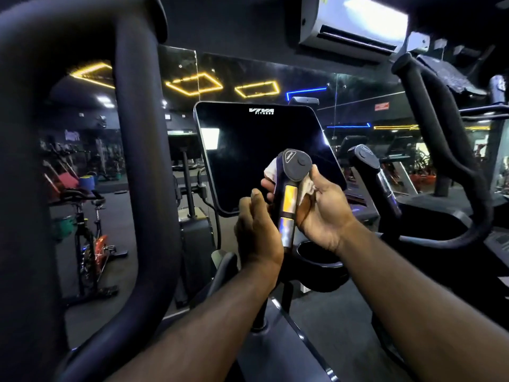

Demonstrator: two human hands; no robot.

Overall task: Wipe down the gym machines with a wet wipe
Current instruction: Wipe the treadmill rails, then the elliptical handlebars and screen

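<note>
- At the middle of the frame, two hands meet on one upright handle (296,168) of the gym machine. The left hand (256,232) comes from the lower left, the right hand (322,213) from the right.
- One wet wipe (308,188), white and crumpled, lies between the right palm and the handle. Another fold of it shows at the left of the handle's capped head.
- The right hand curls round the back of the handle with the wipe. Its thumb is up beside the head and its fingertips (268,185) come out on the handle's left side.
- The left hand shows its back, thumb raised, against the handle's left side. Its fingers are hidden, so I cannot tell whether they grip or lie loose.
- Two silver plates sit on the handle, an upper plate (290,195) and a lower plate (286,230).
- One second handle (366,161) of the same shape stands right of centre, apart from both hands.
- One dark console screen (248,161) stands behind the hands, with a white logo at its top.
- One round cup holder (316,253) sits just below the right wrist.
- Two thick curved bars frame the view, a left bar (82,161) and a right bar (446,150).
- Across the upper frame are three yellow light outlines (194,84) and one air conditioner (355,23).
- One spin bike (85,216) stands on the floor at the lower left.
</note>
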